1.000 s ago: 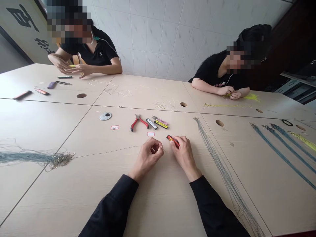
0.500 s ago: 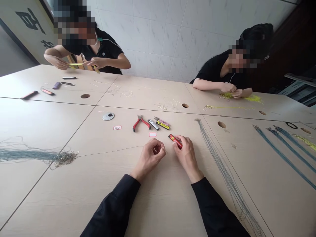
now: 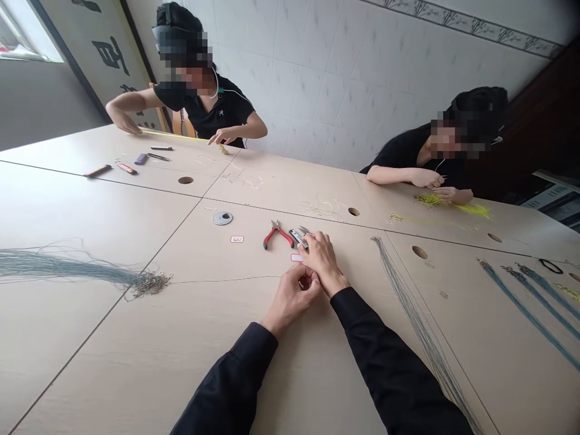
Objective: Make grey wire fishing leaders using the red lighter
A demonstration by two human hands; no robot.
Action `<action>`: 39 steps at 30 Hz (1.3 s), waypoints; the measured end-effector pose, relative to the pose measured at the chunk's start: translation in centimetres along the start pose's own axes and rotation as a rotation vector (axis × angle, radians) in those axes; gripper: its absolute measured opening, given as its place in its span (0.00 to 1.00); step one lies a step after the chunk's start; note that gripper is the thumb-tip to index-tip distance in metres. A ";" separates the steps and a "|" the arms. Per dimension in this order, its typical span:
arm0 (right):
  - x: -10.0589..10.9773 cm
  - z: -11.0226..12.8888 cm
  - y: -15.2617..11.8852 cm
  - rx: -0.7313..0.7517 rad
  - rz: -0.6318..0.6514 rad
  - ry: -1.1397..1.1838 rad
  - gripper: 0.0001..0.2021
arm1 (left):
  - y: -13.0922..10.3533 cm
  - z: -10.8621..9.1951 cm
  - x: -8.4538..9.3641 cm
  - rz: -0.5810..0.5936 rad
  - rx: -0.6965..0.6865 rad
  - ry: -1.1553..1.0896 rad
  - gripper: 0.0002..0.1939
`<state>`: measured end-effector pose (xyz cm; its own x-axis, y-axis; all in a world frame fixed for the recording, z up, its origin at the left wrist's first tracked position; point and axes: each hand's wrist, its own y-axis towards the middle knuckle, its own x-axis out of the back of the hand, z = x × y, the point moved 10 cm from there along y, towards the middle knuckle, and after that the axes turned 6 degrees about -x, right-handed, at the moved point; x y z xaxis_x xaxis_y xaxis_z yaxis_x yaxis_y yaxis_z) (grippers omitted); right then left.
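Note:
My left hand (image 3: 294, 294) is closed in a pinch, with thumb and forefinger together on the end of a thin cord (image 3: 235, 279). That cord runs left to a bundle of grey-blue cords with metal clasps (image 3: 151, 283). My right hand (image 3: 321, 257) reaches over thread snips (image 3: 306, 230), thumb and fingers apart around them; its fingertips are partly hidden. Beside the thumb lies a small white-and-black labelled piece (image 3: 298, 238). A sliver of a red piece (image 3: 341, 272) shows by my right wrist. Red-handled pliers (image 3: 278, 234) lie open to the left, and a white red-edged label (image 3: 296, 258) lies below.
A round metal disc (image 3: 222, 218) and another label (image 3: 237, 239) lie left. Grey-blue cords (image 3: 408, 302) stretch along the right, with more bundles (image 3: 516, 296) beyond. Two people (image 3: 212, 115) work across the table with yellow cords. Holes (image 3: 419, 252) pierce the tabletop.
My right hand has let go of the red piece and moved left over the snips. My left hand keeps its pinch. The view has tilted up, and the left co-worker's hands are wider apart.

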<state>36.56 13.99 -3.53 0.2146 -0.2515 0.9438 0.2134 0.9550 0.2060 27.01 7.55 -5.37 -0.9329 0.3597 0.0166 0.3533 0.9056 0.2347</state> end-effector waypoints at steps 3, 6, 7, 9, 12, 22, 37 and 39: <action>-0.7 0.3 0.7 -0.012 0.021 -0.025 0.11 | 0.0 -0.1 0.1 -0.005 -0.003 0.002 0.06; -0.3 -0.6 0.4 -0.038 -0.005 0.011 0.11 | 0.0 -0.3 0.2 -0.011 -0.019 0.017 0.06; 0.0 -1.1 0.0 -0.048 -0.017 0.038 0.11 | 0.1 -0.4 0.2 -0.011 -0.025 0.017 0.05; 0.8 -2.6 -1.1 -0.091 -0.043 0.159 0.11 | 0.0 -0.4 0.3 -0.014 -0.024 0.010 0.04; 1.4 -5.6 -3.5 -0.213 -0.014 0.522 0.14 | 0.0 -0.5 0.4 -0.020 -0.006 0.006 0.03; -0.2 -5.3 -9.9 -0.285 0.408 1.307 0.23 | 0.4 0.1 0.2 0.005 0.033 0.008 0.06; 2.4 -5.4 -10.0 -0.188 0.291 1.228 0.16 | 0.4 1.1 0.1 0.065 0.047 0.083 0.14; 2.8 -5.3 -9.9 -0.171 0.264 1.134 0.14 | 0.4 1.0 0.1 0.064 0.043 0.081 0.14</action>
<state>40.13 2.96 -4.32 0.9782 -0.1275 0.1637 0.1420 0.9866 -0.0800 27.16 8.19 -6.22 -0.9105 0.3990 0.1087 0.4130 0.8909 0.1889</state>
